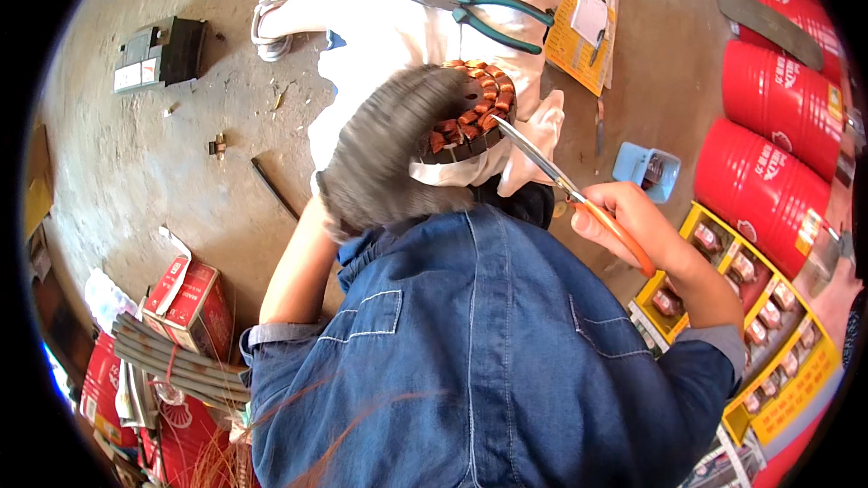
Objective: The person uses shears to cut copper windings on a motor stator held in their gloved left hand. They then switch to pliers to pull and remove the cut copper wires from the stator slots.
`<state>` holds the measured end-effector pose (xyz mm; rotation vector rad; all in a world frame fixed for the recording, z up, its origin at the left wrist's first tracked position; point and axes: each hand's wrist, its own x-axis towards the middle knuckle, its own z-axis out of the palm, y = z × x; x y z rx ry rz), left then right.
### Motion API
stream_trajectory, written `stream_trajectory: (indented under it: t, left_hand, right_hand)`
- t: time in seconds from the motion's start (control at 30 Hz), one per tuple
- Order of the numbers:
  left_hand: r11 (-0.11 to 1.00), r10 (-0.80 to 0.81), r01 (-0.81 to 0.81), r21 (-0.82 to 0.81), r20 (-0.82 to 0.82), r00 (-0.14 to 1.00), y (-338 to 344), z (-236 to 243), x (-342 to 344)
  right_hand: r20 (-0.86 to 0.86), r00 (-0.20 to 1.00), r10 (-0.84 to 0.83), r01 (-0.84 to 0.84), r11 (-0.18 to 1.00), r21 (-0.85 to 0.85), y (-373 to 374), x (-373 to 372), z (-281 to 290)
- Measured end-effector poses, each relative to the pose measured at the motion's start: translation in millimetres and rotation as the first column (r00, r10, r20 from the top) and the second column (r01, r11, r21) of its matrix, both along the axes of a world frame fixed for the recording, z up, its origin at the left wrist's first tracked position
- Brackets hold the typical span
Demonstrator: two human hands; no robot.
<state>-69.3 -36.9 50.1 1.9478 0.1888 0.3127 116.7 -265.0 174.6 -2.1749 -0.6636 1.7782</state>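
My left hand (389, 131), in a dark grey glove blurred by motion, is closed on the left side of a round motor stator with copper windings (486, 107). The stator sits over my lap on white cloth (398, 36). Bare and closed, my right hand (624, 217) grips a pair of orange-handled scissors (551, 167) with long silver blades. Their tips touch or nearly touch the windings at the stator's right side. Teal-handled long-nose pliers (475, 14) lie on the white cloth beyond the stator. The glove hides the stator's left part.
A black and white box-shaped battery (158, 54) stands on the floor at far left. A yellow clipboard (579, 36) and a blue plastic container (646, 170) lie to the right. Red drums (764, 181) and a yellow rack (805, 380) line the right side. A red carton (194, 307) is at left.
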Motion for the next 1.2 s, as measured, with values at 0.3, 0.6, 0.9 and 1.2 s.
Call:
stream_trajectory:
  t: [0.3, 0.6, 0.9, 1.2]
  left_hand:
    - [0.919, 0.144, -0.187, 0.346, 0.145, 0.979, -29.3, -11.8, 20.6]
    - [0.924, 0.340, -0.358, 0.133, 0.138, 0.930, -45.7, -23.9, 20.4]
    - [0.923, 0.373, -0.380, 0.052, 0.107, 0.922, -45.4, -38.6, 15.7]
    - [0.934, 0.355, -0.357, 0.018, 0.060, 0.933, -44.7, -31.1, 17.1]
  right_hand:
    - [0.102, 0.994, 0.049, -0.057, 0.995, 0.076, 1.9, -4.9, 29.6]
    - [0.031, 0.996, 0.085, -0.084, 0.996, -0.038, 25.3, 1.6, 27.9]
    - [0.179, 0.982, 0.055, -0.084, 0.983, 0.161, -1.9, -15.9, -18.7]
    - [0.246, 0.967, -0.059, 0.007, 0.979, 0.206, -6.1, -34.3, -32.5]
